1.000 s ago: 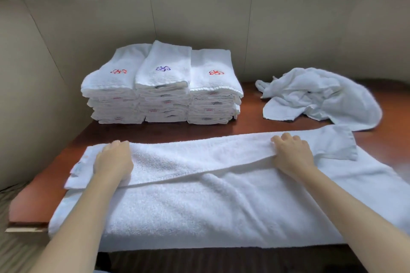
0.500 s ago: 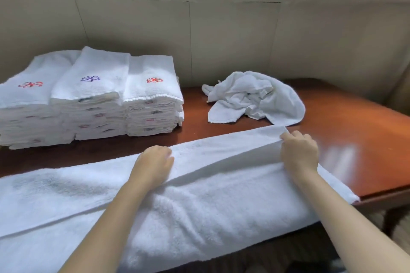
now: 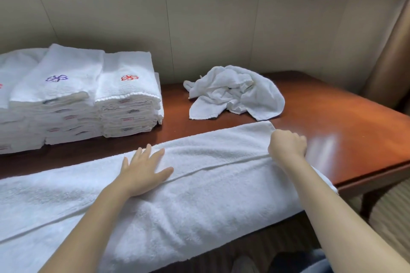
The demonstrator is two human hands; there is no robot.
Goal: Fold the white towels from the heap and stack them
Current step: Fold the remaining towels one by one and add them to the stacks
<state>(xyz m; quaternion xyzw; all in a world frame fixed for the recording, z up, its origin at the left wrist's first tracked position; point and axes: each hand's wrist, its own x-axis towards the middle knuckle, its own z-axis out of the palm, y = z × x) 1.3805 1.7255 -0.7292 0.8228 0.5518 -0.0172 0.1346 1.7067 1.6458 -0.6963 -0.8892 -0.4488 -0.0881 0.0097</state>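
Note:
A long white towel (image 3: 199, 201) lies across the front of the wooden table (image 3: 346, 139), folded lengthwise, its near edge hanging over the table's front. My left hand (image 3: 144, 170) lies flat on it with fingers spread, pressing the folded flap near the middle. My right hand (image 3: 287, 145) is curled at the towel's right end, gripping the folded edge. A crumpled heap of white towels (image 3: 237, 93) sits behind on the table. Stacks of folded white towels (image 3: 124, 95) with red and purple embroidered marks stand at the back left.
A beige panelled wall runs close behind the table. The table's right corner and a leg (image 3: 368, 201) show at the right, with carpet below. Bare wood lies to the right of the heap. A curtain or post (image 3: 390, 55) stands at the far right.
My left hand has opened flat on the towel, fingers spread. My right hand stays curled on the right end. My view has dipped slightly.

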